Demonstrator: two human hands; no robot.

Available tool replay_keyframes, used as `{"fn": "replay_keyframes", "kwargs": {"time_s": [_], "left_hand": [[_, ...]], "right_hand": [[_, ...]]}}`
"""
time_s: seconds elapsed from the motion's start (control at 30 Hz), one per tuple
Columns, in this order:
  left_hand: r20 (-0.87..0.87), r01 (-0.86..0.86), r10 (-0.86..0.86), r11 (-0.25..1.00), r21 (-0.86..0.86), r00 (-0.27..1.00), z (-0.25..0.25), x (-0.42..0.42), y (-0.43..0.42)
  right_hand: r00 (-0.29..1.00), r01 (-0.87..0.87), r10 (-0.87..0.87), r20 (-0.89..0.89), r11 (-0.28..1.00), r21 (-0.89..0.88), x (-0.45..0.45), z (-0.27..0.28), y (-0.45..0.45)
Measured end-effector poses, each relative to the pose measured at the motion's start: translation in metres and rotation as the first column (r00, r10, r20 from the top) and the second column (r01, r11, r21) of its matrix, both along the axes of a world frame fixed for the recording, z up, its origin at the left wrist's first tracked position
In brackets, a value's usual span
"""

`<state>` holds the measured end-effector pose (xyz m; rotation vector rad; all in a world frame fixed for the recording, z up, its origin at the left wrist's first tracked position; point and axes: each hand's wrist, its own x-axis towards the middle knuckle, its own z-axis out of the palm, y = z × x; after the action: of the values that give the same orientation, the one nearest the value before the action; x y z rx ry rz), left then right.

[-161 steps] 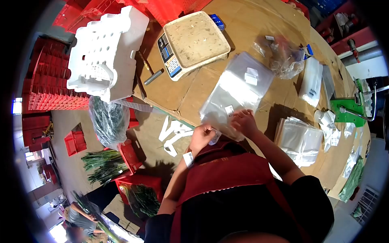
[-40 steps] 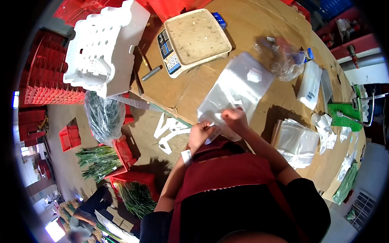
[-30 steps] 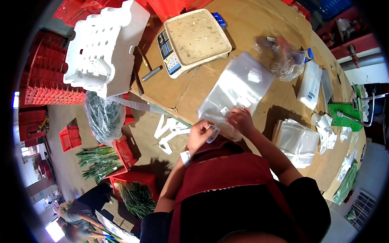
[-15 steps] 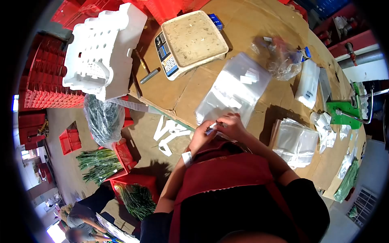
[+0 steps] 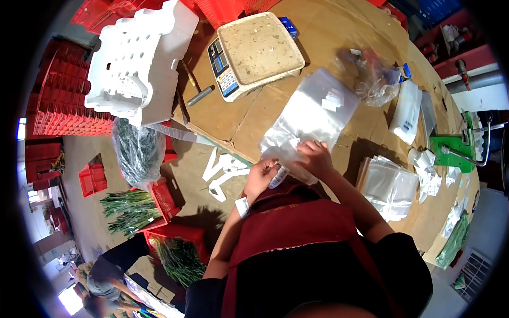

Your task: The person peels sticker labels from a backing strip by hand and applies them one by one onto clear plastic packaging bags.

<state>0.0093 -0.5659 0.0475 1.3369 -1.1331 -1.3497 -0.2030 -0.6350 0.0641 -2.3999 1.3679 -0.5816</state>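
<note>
My left hand [image 5: 260, 178] is closed, its thumb and fingers pinching a strip of white printed labels [image 5: 278, 178] in front of my apron. My right hand [image 5: 316, 159] lies over the near end of a stack of clear plastic bags [image 5: 313, 108], fingers stretched out and touching the plastic. Several small white labels [image 5: 332, 99] sit on the far part of that stack. A white tag [image 5: 242, 207] is stuck at my left wrist.
A scale [image 5: 260, 50] stands at the back beside a white crate [image 5: 138, 63]. More clear bags [image 5: 389, 188] lie right, near a green metal device [image 5: 450, 153]. Left are red crates [image 5: 164, 201] with leafy green bundles [image 5: 130, 212]. Another person [image 5: 106, 278] bends at lower left.
My hands were together over the labels; they have parted. My right hand has moved right and forward onto the bags, while my left keeps the label strip, now showing more.
</note>
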Motion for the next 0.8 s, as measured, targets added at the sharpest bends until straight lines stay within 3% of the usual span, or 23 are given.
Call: {"fn": "replay_keyframes", "kwargs": {"time_s": [0.07, 0.1, 0.13, 0.2, 0.43, 0.5, 0.53, 0.57, 0.6, 0.63, 0.67, 0.73, 0.77, 0.8], "left_hand": [[-0.027, 0.028, -0.028, 0.999, -0.017, 0.999, 0.005, 0.001, -0.002], [-0.052, 0.057, -0.059, 0.998, -0.037, 0.997, 0.008, 0.002, -0.004], [-0.052, 0.054, -0.056, 0.998, -0.038, 0.997, 0.005, 0.001, -0.004], [-0.018, 0.072, -0.071, 0.997, 0.040, 0.997, -0.004, 0.001, -0.001], [0.019, 0.080, -0.081, 0.995, 0.062, 0.997, 0.004, 0.000, 0.001], [0.055, 0.090, -0.093, 0.995, 0.045, 0.994, 0.006, 0.003, 0.000], [0.057, 0.084, -0.087, 0.995, 0.047, 0.995, 0.007, 0.004, 0.000], [0.094, 0.073, -0.082, 0.993, 0.094, 0.992, 0.009, 0.005, 0.001], [0.130, 0.063, -0.081, 0.988, 0.139, 0.988, 0.011, 0.006, 0.001], [0.130, 0.064, -0.082, 0.988, 0.142, 0.988, 0.013, 0.005, 0.002], [0.106, 0.084, -0.100, 0.985, 0.150, 0.989, 0.017, 0.004, 0.001], [0.078, 0.112, -0.125, 0.982, 0.149, 0.989, 0.022, -0.002, -0.003], [0.055, 0.136, -0.138, 0.990, 0.028, 0.989, 0.024, -0.006, -0.004], [0.034, 0.152, -0.149, 0.984, -0.093, 0.988, 0.024, -0.009, -0.005]], "right_hand": [[0.999, -0.052, 0.051, 0.013, 0.997, 0.054, -0.008, -0.011, 0.005], [1.000, 0.007, -0.007, -0.001, 0.984, 0.180, -0.011, -0.016, 0.005], [1.000, 0.005, -0.005, -0.001, 0.984, 0.178, -0.013, -0.021, 0.004], [0.998, -0.025, 0.020, 0.054, 0.995, 0.094, -0.012, -0.017, 0.006], [0.996, 0.025, -0.021, 0.087, 0.999, -0.038, -0.008, -0.032, 0.005], [0.985, 0.021, -0.015, 0.170, 0.999, -0.033, -0.007, -0.017, -0.003], [0.963, 0.098, -0.041, 0.266, 0.974, -0.204, -0.013, -0.023, -0.015], [0.853, 0.223, -0.098, 0.513, 0.956, -0.188, -0.017, -0.008, -0.032], [0.643, 0.348, -0.236, 0.728, 0.938, -0.003, -0.019, 0.013, -0.042], [0.333, 0.418, -0.323, 0.886, 0.893, 0.168, -0.021, 0.033, -0.051], [0.762, 0.577, -0.401, 0.508, 0.777, -0.252, -0.034, 0.058, -0.052], [0.877, 0.438, -0.305, 0.372, 0.825, -0.356, -0.024, 0.080, -0.040], [0.949, 0.314, -0.276, 0.152, 0.799, -0.512, -0.022, 0.038, -0.029], [0.949, 0.134, -0.054, 0.310, 0.961, -0.241, -0.009, 0.043, -0.021]]}}
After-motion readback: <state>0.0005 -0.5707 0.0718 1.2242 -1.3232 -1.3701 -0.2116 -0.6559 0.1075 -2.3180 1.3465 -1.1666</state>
